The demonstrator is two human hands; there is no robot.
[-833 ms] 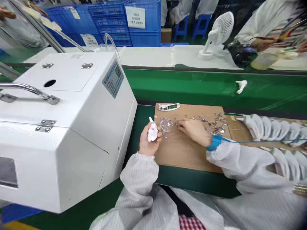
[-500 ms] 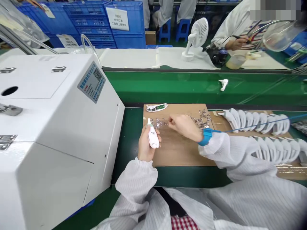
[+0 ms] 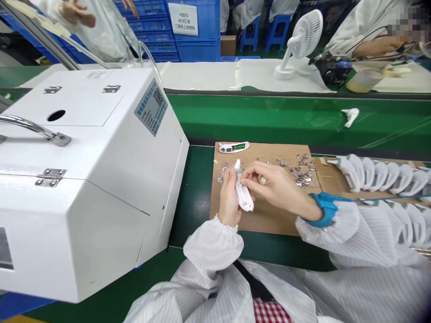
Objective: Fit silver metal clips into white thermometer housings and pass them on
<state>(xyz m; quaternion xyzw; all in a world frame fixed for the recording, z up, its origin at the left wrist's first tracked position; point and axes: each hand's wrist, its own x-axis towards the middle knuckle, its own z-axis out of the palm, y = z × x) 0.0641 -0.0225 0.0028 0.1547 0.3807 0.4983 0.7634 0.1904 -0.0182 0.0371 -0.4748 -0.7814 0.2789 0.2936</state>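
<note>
My left hand [image 3: 229, 202] grips a small white plastic housing [image 3: 243, 195] with a narrow tip, held over a brown cardboard sheet [image 3: 266, 215]. My right hand [image 3: 272, 186] is pinched at the housing's upper part, fingertips pressed together on something too small to make out. Small shiny metal pieces [image 3: 299, 170] lie scattered on the cardboard behind my hands, with a smaller heap [image 3: 222, 170] at its left. A white housing with a green circuit board [image 3: 233, 147] lies at the cardboard's far edge. A blue strap [image 3: 323, 209] circles my right wrist.
A large white machine box [image 3: 84, 170] stands close at the left. Rows of white housings [image 3: 380, 175] lie at the right. Beyond, a green conveyor belt [image 3: 269, 119] carries one white part [image 3: 350, 116]. A desk fan [image 3: 296, 42], blue crates [image 3: 195, 27] and other workers are farther back.
My right hand left the metal pieces and came to the housing in my left hand. The housing now lies tilted with its tip pointing away. The camera view shifted.
</note>
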